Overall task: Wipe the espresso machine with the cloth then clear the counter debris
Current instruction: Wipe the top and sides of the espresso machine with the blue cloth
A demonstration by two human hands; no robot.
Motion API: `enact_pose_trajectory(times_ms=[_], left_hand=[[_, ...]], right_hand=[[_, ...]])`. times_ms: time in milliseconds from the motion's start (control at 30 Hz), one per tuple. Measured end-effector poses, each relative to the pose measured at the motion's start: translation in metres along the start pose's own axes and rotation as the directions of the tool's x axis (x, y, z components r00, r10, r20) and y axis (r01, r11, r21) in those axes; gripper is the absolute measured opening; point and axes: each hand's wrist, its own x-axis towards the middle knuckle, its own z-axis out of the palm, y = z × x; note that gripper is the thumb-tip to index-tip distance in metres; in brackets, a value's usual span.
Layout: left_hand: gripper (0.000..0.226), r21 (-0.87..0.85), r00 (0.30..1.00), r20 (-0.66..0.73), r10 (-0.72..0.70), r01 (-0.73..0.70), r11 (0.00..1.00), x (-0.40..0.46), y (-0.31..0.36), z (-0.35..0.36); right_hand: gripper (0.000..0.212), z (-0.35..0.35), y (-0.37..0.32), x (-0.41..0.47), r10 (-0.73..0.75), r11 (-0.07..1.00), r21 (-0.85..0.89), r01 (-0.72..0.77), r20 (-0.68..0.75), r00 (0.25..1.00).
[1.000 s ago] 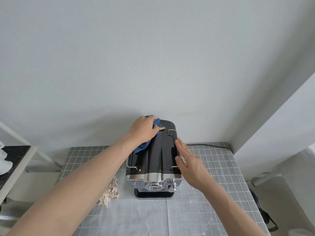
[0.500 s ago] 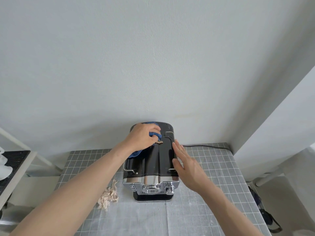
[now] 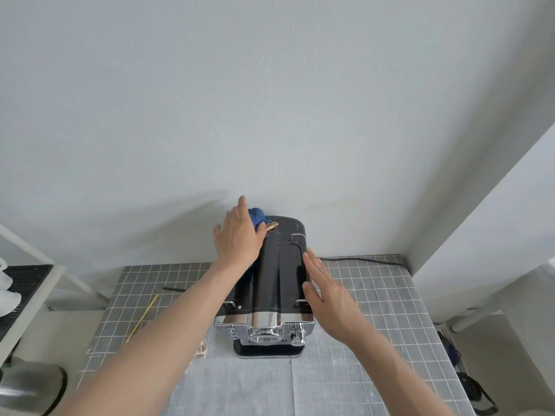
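Note:
A black and chrome espresso machine (image 3: 276, 283) stands on the grey tiled counter (image 3: 375, 295) against the wall. My left hand (image 3: 238, 238) presses a blue cloth (image 3: 256, 217) flat on the machine's rear left top; most of the cloth is hidden under the palm. A small tan scrap (image 3: 271, 226) lies on the machine's top just right of the cloth. My right hand (image 3: 326, 292) rests flat with fingers apart against the machine's right side. A pale shredded clump of debris (image 3: 201, 349) peeks out beside my left forearm on the counter.
A thin yellow stick (image 3: 143, 316) and a short black stick (image 3: 172, 289) lie on the counter's left part. A black power cable (image 3: 360, 260) runs along the back right. A white shelf frame (image 3: 36, 283) stands left; a wall column (image 3: 480, 223) closes the right.
My left hand has slid the cloth toward the machine's rear left edge and flattened out. The view has shifted, uncovering the sticks on the left. My right hand stays on the machine's side.

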Motion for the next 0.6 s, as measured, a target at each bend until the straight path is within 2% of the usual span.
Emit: enact_pose_trajectory(times_ms=[67,200,267,333,433,600], left_hand=[[0.039,-0.038,1.000,0.022,-0.020,0.021,0.999,0.002,0.000,0.003],[0.022,-0.074,0.980,0.020,0.197,-0.195,0.978,0.003,0.008,0.010],[0.019,-0.079,0.961,0.094,0.259,-0.252,0.965,0.007,0.014,0.009],[0.020,-0.071,0.916,0.219,0.336,-0.329,0.942,0.013,0.022,0.008],[0.026,-0.097,0.808,0.385,0.445,-0.444,0.891,0.025,0.040,0.006],[0.033,-0.234,0.703,0.541,0.462,-0.402,0.885,0.048,0.051,-0.001]], right_hand=[[0.060,-0.001,0.001,0.000,-0.007,1.000,-0.006,0.007,-0.002,1.000],[0.060,-0.002,0.000,0.000,-0.017,1.000,-0.010,0.017,0.000,1.000],[0.060,-0.002,-0.001,0.000,-0.017,1.000,-0.014,0.017,-0.002,1.000],[0.060,-0.002,-0.001,-0.001,-0.013,1.000,-0.010,0.013,0.002,1.000],[0.060,-0.003,-0.002,-0.001,-0.004,1.000,-0.021,0.005,0.015,1.000],[0.060,-0.001,-0.004,-0.001,0.001,0.999,-0.036,0.000,0.019,1.000]])
